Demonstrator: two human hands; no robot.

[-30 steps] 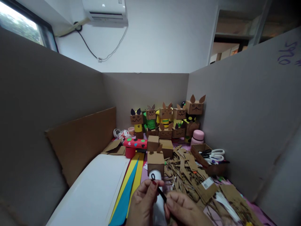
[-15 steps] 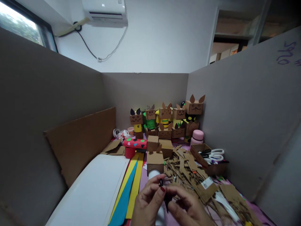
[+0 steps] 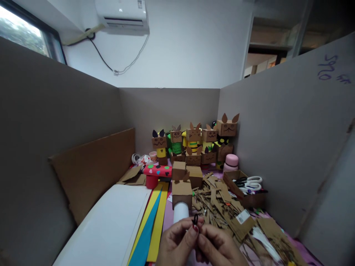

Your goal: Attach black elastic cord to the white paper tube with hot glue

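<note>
And there's the black loop, standing up at your fingertips, low in the middle of your view: its round top looks shaped, so that part reads as done, though the rest is hidden between your fingers. Your left hand pinches it between thumb and fingers; your right hand comes in against it with fingertips bunched, and whether they grip the lower end I can't tell. The loop isn't fixed to anything in sight, so placing it looks undone. Just beyond your hands lies the white tube, running up to the box; joined or merely touching, you can't say from here. Brown ears top that box, but its visible sides carry no drawn face, so it looks unfinished. Scraps spread to your right, with scissors in the tray behind; white sheets lie to your left. At the back, those eared figures wear drawn faces and look complete.
</note>
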